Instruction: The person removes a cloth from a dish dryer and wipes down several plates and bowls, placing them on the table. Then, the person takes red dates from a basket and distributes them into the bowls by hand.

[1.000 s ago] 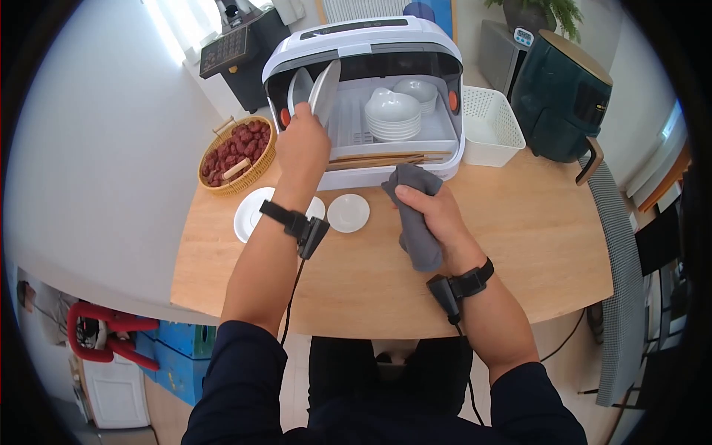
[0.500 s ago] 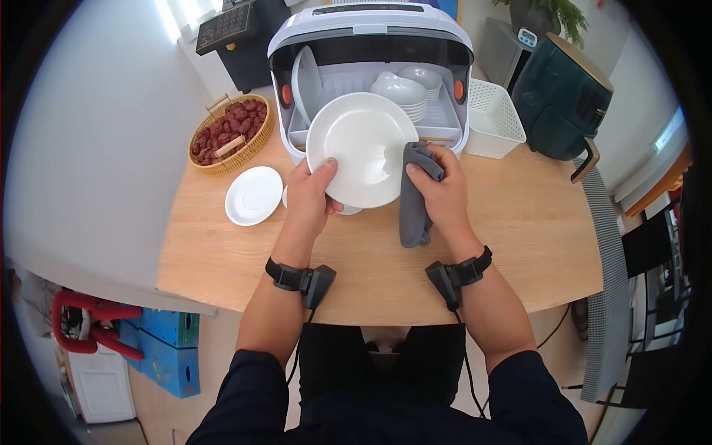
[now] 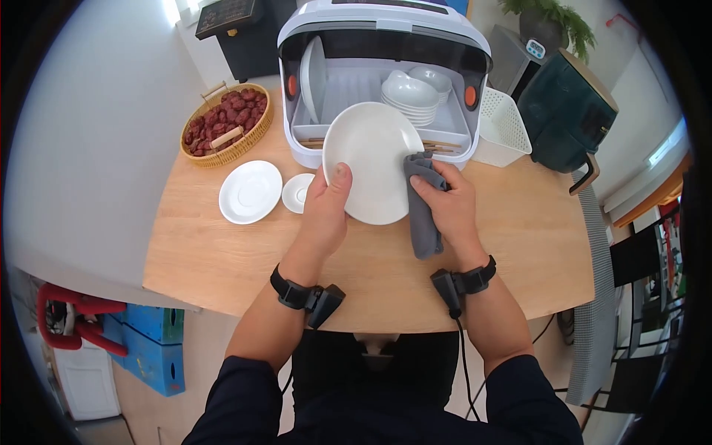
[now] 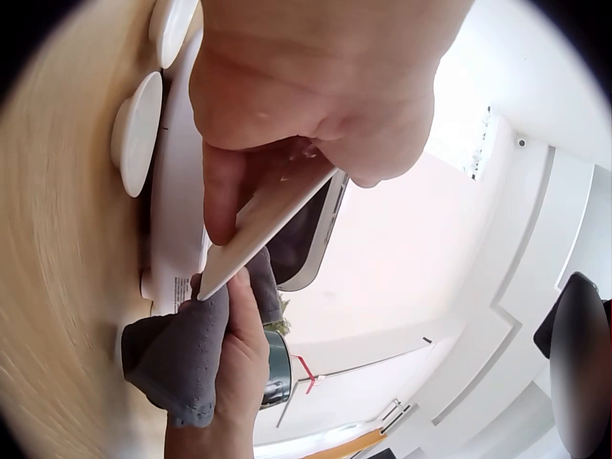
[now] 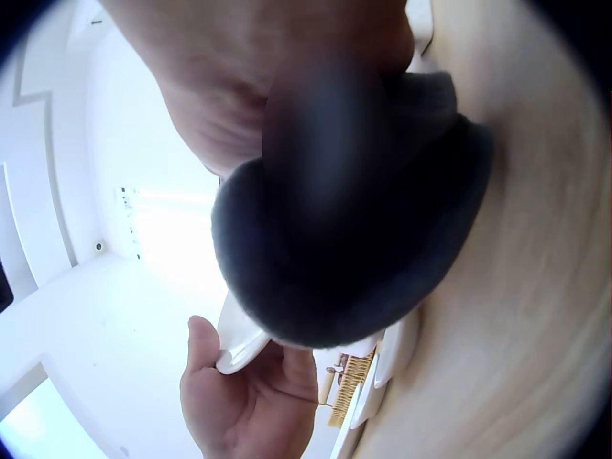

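Pale wood tabletop (image 3: 526,252) spans the scene beneath both hands. Left hand (image 3: 326,211) grips the left rim of a white plate (image 3: 374,159); right hand (image 3: 449,204) grips a bunched grey cloth (image 3: 424,226) against the plate's right rim. Plate is held above the table, near side of an open dish cabinet (image 3: 445,21). Judged from this pose, sound wiping calls for a steady left grip at the edge, even cloth pressure around the rim and across the face, and clearance from the cabinet. Left: two white saucers (image 3: 251,193); farther, a wicker basket (image 3: 252,137). Far right: a perforated white basket (image 3: 506,137) and a dark green appliance (image 3: 564,111).
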Demonstrator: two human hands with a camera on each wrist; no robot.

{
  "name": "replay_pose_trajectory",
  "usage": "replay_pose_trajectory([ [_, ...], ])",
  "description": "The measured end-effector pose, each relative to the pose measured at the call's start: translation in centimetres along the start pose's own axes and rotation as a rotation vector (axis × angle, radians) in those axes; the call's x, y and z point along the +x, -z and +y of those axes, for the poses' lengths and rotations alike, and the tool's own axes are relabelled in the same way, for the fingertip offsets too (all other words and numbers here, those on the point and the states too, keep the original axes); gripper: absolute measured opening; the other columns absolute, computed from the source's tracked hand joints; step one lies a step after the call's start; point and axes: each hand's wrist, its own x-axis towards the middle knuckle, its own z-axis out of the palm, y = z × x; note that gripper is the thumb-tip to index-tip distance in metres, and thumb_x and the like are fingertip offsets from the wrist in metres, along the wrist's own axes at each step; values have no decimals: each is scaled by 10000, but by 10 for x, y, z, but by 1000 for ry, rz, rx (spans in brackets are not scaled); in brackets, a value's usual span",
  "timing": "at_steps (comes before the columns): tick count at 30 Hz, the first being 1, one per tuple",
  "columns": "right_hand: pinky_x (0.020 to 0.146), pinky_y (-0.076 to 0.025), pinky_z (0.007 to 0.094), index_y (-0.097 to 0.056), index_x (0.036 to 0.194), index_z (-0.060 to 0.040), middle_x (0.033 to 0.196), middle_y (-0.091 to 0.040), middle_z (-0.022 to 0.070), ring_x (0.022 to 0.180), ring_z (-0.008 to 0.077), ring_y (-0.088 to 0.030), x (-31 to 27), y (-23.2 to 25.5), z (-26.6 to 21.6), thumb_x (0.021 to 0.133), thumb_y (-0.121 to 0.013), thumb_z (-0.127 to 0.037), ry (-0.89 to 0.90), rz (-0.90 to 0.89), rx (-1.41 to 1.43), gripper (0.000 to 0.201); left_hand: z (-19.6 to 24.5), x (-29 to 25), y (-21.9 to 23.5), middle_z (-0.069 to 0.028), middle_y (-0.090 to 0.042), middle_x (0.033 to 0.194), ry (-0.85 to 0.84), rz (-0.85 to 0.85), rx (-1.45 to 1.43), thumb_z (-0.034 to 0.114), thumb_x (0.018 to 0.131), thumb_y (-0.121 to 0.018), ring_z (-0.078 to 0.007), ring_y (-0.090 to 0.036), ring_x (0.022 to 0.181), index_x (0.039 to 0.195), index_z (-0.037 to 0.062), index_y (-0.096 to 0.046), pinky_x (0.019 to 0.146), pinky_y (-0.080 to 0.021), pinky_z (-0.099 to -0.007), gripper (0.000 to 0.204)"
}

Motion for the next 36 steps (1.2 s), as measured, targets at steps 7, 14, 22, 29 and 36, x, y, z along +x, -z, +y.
replay_pose_trajectory([
  [7, 756, -527, 326, -758, 1133, -22, 935, -656, 86, 846, 237, -660, -4, 0, -10, 830, -821, -138, 145, 79, -468, 331, 0, -7, -3, -85, -656, 1307, -28, -124, 119, 464, 1064, -578, -142, -622, 1170, 1444, 7, -528, 985, -520, -312, 596],
  [14, 750, -538, 329, -747, 1161, -43, 958, -665, 86, 823, 241, -671, -3, 2, -21, 838, -818, -137, 350, 193, -470, 344, -9, -12, -3, -78, -660, 1307, 102, -299, 197, 500, 1051, -578, -147, -632, 1147, 1446, -9, -513, 989, -511, -322, 648],
  [22, 700, -558, 357, -770, 1128, -105, 964, -672, 79, 810, 295, -684, -24, -5, -38, 722, -842, -127, 520, -287, -394, 413, -17, -4, 5, -117, -605, 1406, 116, -189, -46, 595, 1032, -523, -226, -608, 1271, 1485, -9, -462, 1072, -503, -393, 757],
  [29, 651, -546, 379, -780, 1039, -110, 928, -679, 59, 774, 289, -694, -11, 8, -31, 779, -798, -183, 410, 119, -709, 271, -9, 0, 8, -148, -579, 1447, 126, -196, -65, 674, 978, -541, -262, -595, 1311, 1509, -27, -424, 1072, -517, -412, 888],
  [36, 653, -546, 378, -768, 1103, -105, 929, -659, 63, 769, 274, -678, -14, 0, -36, 788, -801, -147, 466, 175, -662, 320, -40, -7, 9, -30, -689, 990, 242, -319, 181, 742, 934, -562, -92, -653, 834, 1229, 1, -625, 666, -524, -232, 800],
])
